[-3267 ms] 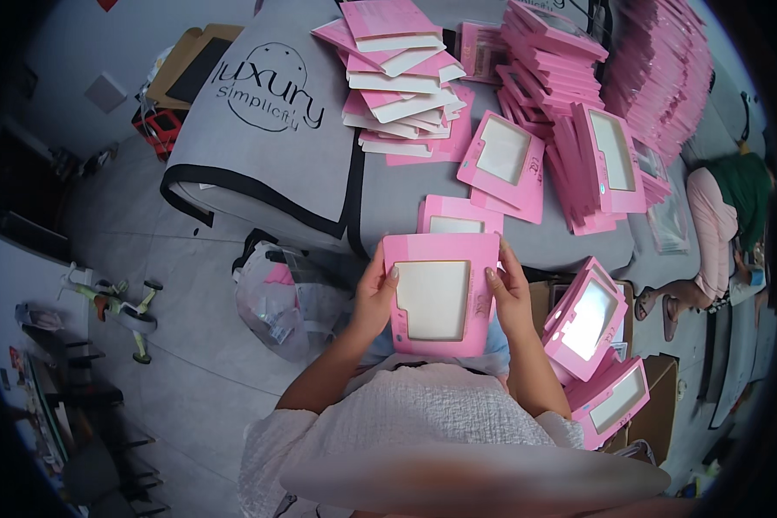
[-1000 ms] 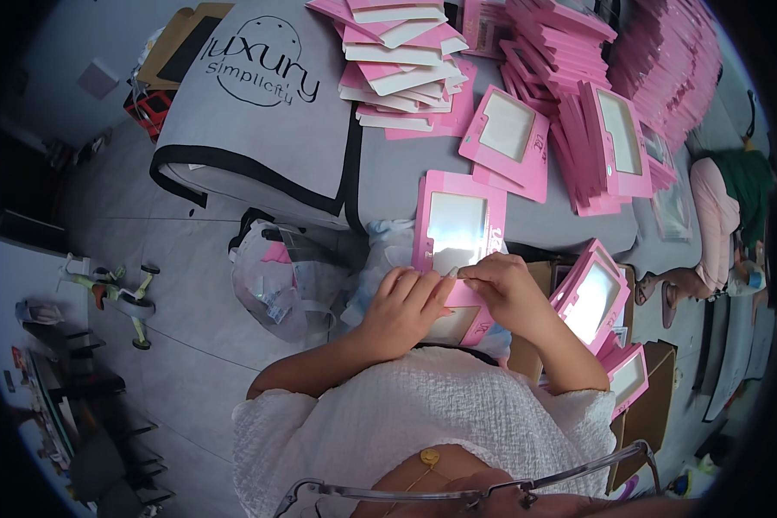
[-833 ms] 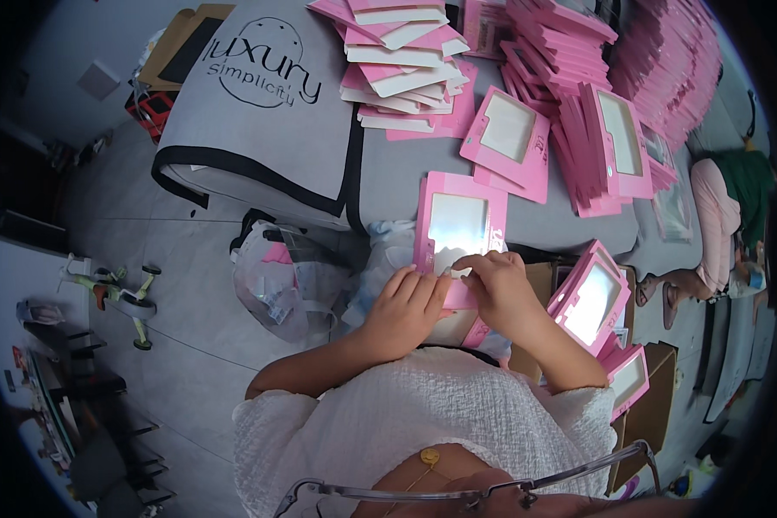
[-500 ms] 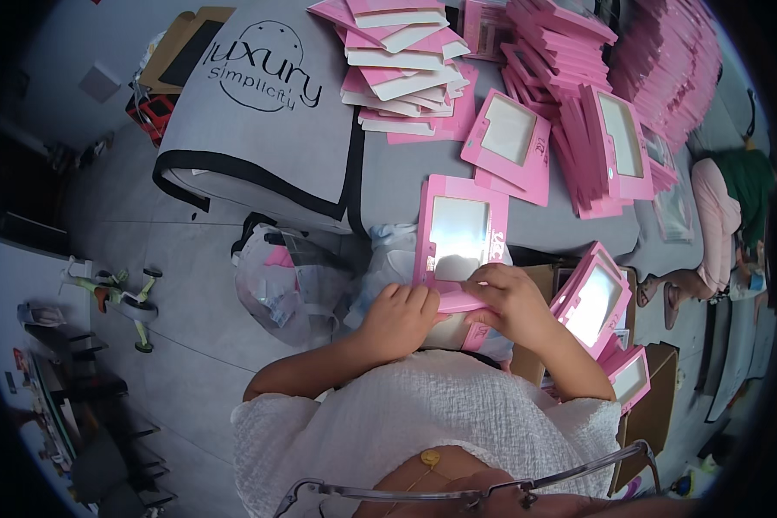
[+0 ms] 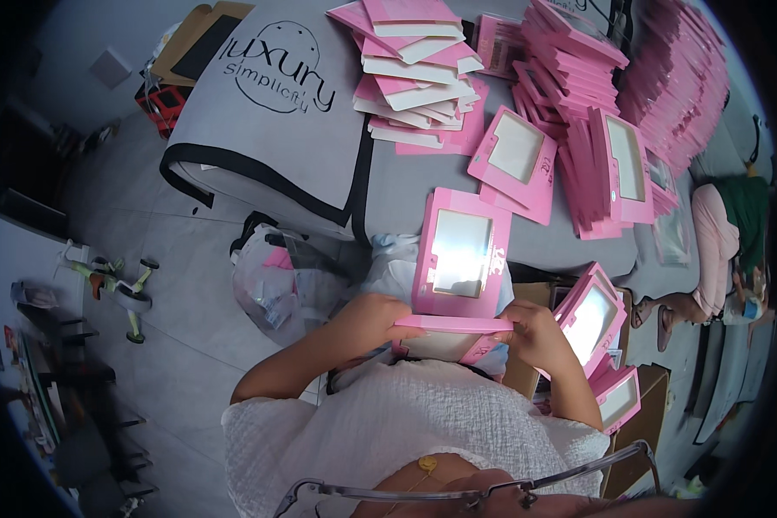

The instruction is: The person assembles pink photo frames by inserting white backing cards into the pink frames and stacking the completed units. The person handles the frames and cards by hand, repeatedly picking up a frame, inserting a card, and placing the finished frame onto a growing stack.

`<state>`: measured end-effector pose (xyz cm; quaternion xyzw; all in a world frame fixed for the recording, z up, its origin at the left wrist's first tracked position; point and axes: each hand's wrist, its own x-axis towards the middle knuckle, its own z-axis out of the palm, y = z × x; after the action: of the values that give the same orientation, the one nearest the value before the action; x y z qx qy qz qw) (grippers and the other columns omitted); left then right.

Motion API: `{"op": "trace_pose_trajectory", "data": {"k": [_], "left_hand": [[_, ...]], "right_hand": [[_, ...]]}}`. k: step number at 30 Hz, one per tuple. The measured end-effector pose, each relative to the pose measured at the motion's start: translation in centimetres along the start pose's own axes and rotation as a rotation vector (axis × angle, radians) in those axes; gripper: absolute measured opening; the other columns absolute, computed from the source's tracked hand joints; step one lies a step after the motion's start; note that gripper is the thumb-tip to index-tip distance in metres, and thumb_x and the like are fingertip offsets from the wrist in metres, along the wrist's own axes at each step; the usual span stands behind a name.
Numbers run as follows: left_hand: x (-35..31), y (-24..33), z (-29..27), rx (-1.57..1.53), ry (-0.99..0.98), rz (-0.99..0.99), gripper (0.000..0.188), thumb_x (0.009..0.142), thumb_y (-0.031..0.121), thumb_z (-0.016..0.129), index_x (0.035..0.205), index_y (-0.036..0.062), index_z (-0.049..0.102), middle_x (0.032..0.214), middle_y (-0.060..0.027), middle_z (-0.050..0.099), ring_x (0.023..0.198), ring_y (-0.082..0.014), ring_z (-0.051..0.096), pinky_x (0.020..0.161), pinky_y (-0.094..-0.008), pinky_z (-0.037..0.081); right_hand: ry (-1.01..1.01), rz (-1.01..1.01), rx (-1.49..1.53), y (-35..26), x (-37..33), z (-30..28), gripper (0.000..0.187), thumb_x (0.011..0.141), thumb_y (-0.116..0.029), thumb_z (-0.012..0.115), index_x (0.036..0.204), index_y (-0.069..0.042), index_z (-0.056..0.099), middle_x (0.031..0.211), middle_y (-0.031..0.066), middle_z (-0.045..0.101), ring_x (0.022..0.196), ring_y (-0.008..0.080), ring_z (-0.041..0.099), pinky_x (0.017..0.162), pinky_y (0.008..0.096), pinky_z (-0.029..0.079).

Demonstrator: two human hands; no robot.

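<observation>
A pink flat box with a clear window (image 5: 459, 259) stands propped over my lap. Along its lower side runs a pink folded edge (image 5: 453, 325), with another windowed pink part (image 5: 432, 347) beneath. Whether that lower part is joined to the upper panel I cannot tell. My left hand (image 5: 375, 321) is closed on the left end of the folded edge, thumb on the near side. At the right end, my right hand (image 5: 531, 330) pinches the same edge between thumb and fingers.
Ahead, a grey padded seat (image 5: 406, 186) bears a stack of pink-and-white boxes (image 5: 414, 78) and more windowed boxes (image 5: 514, 155). A cardboard carton (image 5: 643, 406) with pink boxes stands at my right. A clear plastic bag (image 5: 276, 285) sits left. Another person's legs (image 5: 710, 250) show far right.
My right hand has moved from the middle of the folded edge out to its right end. My left hand has shifted slightly left, and the edge now lies straighter between both hands.
</observation>
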<state>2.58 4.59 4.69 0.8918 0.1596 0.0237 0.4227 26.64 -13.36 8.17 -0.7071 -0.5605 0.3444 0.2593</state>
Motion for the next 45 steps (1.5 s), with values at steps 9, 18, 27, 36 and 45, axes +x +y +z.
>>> {"op": "trace_pose_trajectory", "data": {"k": [9, 18, 27, 36, 45], "left_hand": [[1.7, 0.9, 1.3, -0.33, 0.186, 0.065, 0.029, 0.079, 0.016, 0.072, 0.1, -0.0012, 0.062, 0.088, -0.0164, 0.065, 0.077, -0.0269, 0.063, 0.071, -0.0335, 0.049], [-0.9, -0.9, 4.0, -0.536, 0.439, -0.187, 0.029, 0.078, 0.007, 0.072, 0.105, -0.0009, 0.067, 0.085, -0.013, 0.07, 0.076, -0.0084, 0.063, 0.067, -0.024, 0.05], [-1.7, -0.3, 4.3, -0.463, 0.478, -0.051, 0.038, 0.077, 0.005, 0.072, 0.114, 0.0019, 0.064, 0.092, -0.0135, 0.068, 0.075, -0.0147, 0.065, 0.068, -0.026, 0.051], [-1.1, -0.4, 4.2, -0.195, 0.477, 0.271, 0.039, 0.076, 0.005, 0.074, 0.113, 0.002, 0.064, 0.105, -0.011, 0.062, 0.087, -0.0217, 0.064, 0.072, -0.0281, 0.052], [-1.4, -1.0, 4.2, -0.187, 0.558, 0.232, 0.032, 0.074, 0.002, 0.074, 0.106, 0.0021, 0.068, 0.094, -0.0096, 0.064, 0.078, -0.0194, 0.063, 0.066, -0.0261, 0.051]], "right_hand": [[0.068, -0.267, 0.009, -4.0, 3.6, 4.1, 0.034, 0.074, -0.008, 0.071, 0.107, -0.003, 0.065, 0.09, 0.0123, 0.06, 0.082, 0.0302, 0.061, 0.071, 0.0388, 0.049], [0.312, -0.342, -0.031, -4.3, 4.5, 4.2, 0.026, 0.067, -0.007, 0.076, 0.093, -0.009, 0.072, 0.084, 0.0032, 0.06, 0.076, 0.02, 0.058, 0.072, 0.0327, 0.04], [0.255, -0.269, -0.138, -4.9, 4.4, 4.4, 0.011, 0.071, -0.02, 0.076, 0.08, -0.012, 0.075, 0.076, 0.0015, 0.058, 0.072, 0.0175, 0.056, 0.069, 0.0328, 0.036], [0.081, -0.162, -0.208, -5.5, 4.7, 3.9, 0.015, 0.076, -0.028, 0.072, 0.077, -0.013, 0.076, 0.079, 0.0059, 0.062, 0.075, 0.0206, 0.06, 0.073, 0.0358, 0.04], [-0.065, -0.118, 0.06, -0.7, 2.9, 0.0, 0.021, 0.078, -0.027, 0.074, 0.08, -0.006, 0.074, 0.075, 0.0107, 0.065, 0.07, 0.0244, 0.061, 0.065, 0.0329, 0.046]]}}
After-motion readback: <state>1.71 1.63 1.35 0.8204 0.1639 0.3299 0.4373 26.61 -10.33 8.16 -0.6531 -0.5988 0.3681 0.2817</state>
